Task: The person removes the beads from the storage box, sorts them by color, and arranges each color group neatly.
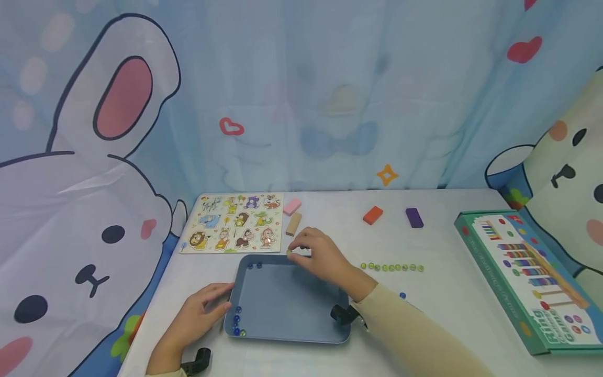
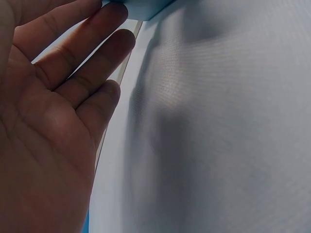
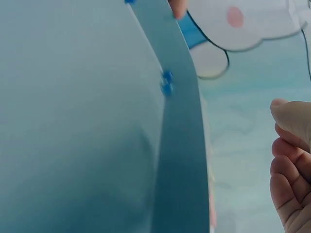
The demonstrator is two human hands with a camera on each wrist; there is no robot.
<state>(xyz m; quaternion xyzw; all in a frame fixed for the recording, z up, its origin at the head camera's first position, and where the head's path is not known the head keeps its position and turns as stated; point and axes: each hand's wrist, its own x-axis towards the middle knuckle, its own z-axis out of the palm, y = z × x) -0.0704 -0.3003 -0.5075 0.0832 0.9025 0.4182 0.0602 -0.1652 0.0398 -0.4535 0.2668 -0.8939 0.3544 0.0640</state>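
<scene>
A blue-grey tray point(image 1: 287, 301) lies on the table with several dark blue marbles point(image 1: 237, 318) along its left side and top left corner. One yellow-green marble point(image 1: 242, 332) sits in its near left corner. My left hand point(image 1: 195, 314) is at the tray's left rim, its fingers extended; the left wrist view shows its fingertips point(image 2: 127, 39) close to the tray's underside. Above the tray's far rim my right hand point(image 1: 322, 259) pinches a small yellow-green marble point(image 1: 289, 252) between thumb and forefinger. In the right wrist view that marble is hidden by the fingers.
A row of several yellow-green marbles point(image 1: 392, 267) and a lone blue marble point(image 1: 402, 296) lie right of the tray. Behind it are an animal puzzle board point(image 1: 233, 224) and pink point(image 1: 292, 206), tan point(image 1: 293, 223), orange point(image 1: 372, 215) and purple blocks point(image 1: 414, 218). A game box point(image 1: 532, 283) stands far right.
</scene>
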